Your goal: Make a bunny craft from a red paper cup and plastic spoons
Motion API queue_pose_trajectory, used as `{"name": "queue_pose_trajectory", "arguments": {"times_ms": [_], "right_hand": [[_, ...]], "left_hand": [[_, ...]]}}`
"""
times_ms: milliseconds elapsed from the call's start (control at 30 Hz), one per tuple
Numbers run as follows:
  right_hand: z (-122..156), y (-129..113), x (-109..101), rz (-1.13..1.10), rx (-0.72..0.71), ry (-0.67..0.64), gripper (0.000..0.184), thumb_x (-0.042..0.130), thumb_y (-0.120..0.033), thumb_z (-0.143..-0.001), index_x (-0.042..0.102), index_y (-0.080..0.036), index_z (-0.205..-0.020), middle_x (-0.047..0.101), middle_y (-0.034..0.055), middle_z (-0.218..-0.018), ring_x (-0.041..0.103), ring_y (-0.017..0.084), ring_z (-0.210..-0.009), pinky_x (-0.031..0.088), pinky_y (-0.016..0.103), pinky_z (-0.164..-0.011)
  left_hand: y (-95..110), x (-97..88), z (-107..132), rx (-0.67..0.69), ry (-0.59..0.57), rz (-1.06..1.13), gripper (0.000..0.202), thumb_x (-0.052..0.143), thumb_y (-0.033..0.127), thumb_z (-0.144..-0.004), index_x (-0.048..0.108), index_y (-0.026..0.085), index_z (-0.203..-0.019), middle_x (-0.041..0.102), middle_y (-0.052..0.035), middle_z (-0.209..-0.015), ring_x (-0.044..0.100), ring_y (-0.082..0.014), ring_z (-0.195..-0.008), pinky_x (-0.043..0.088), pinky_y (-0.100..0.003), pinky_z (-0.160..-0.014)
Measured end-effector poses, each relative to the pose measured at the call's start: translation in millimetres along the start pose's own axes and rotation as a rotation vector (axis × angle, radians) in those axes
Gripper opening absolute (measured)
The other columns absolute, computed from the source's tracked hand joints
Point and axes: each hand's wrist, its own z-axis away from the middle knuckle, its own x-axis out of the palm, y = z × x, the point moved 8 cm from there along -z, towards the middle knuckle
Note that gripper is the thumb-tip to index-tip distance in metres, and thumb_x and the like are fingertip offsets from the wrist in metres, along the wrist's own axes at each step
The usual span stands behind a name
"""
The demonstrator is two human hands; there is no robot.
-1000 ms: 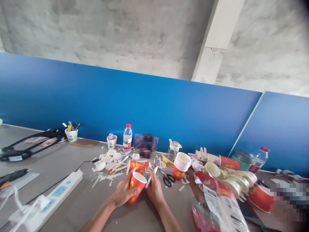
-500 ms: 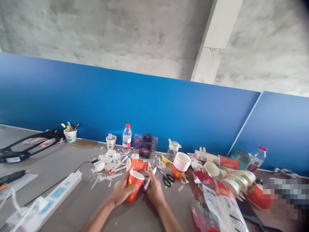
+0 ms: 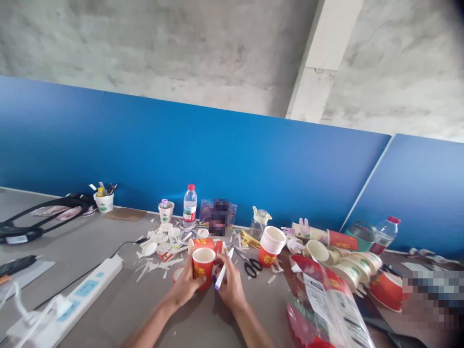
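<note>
Red cup (image 3: pixel 203 266) upright on cluttered grey table (image 3: pixel 108 309).

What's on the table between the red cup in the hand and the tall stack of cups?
In the head view, between the red cup and the stack of cups lie the right hand holding a marker, then black-handled scissors and paper scraps.

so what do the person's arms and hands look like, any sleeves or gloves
Both forearms are bare as far as the picture shows, with no sleeves in view. The left hand and right hand wear no gloves, and no rings, watch or bracelets can be seen. The fingers are bare too; at this size no marks show on them.
</note>
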Motion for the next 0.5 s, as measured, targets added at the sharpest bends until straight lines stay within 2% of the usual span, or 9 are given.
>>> {"name": "queue_pose_trajectory", "arguments": {"times_ms": [133, 333, 433, 500], "right_hand": [[0, 11, -6, -0.001, 0.019, 0.062, 0.04, 0.05, -0.017, -0.084, 0.056, -0.018, -0.123, 0.074, 0.0113, -0.103, 0.073, 0.022, -0.091, 0.059, 0.033, -0.079], [0, 26, -14, 0.053, 0.077, 0.161, 0.035, 0.048, -0.02, -0.09, 0.056, -0.017, -0.124, 0.073, 0.0066, -0.085, 0.069, 0.02, -0.072, 0.057, 0.032, -0.069], [1, 33, -13, 0.114, 0.091, 0.183, 0.039, 0.048, -0.015, -0.086, 0.059, -0.017, -0.124, 0.073, 0.0065, -0.085, 0.069, 0.021, -0.073, 0.056, 0.032, -0.069], [1, 38, -13, 0.21, 0.099, 0.18, 0.045, 0.047, -0.008, -0.081, 0.062, -0.017, -0.122, 0.073, 0.0079, -0.087, 0.069, 0.023, -0.078, 0.056, 0.035, -0.073]], "left_hand": [[-1, -0.7, 1, 0.014, -0.016, -0.032, 0.12, 0.084, 0.052, -0.064, 0.019, 0.021, -0.161, 0.044, -0.0167, -0.158, 0.031, -0.0371, -0.151, 0.026, -0.048, -0.124], [12, -3.2, 5, 0.022, -0.005, -0.155, 0.117, 0.081, 0.069, -0.059, 0.035, 0.023, -0.156, 0.052, -0.017, -0.152, 0.034, -0.0399, -0.149, 0.022, -0.05, -0.124], [16, -8.3, 6, 0.066, 0.019, -0.152, 0.114, 0.075, 0.077, -0.061, 0.038, 0.025, -0.155, 0.048, -0.0165, -0.156, 0.032, -0.0388, -0.15, 0.026, -0.048, -0.123], [15, -14.2, 5, 0.081, 0.056, -0.124, 0.107, 0.067, 0.08, -0.067, 0.039, 0.026, -0.155, 0.045, -0.0148, -0.159, 0.031, -0.0369, -0.151, 0.025, -0.048, -0.123]]}}
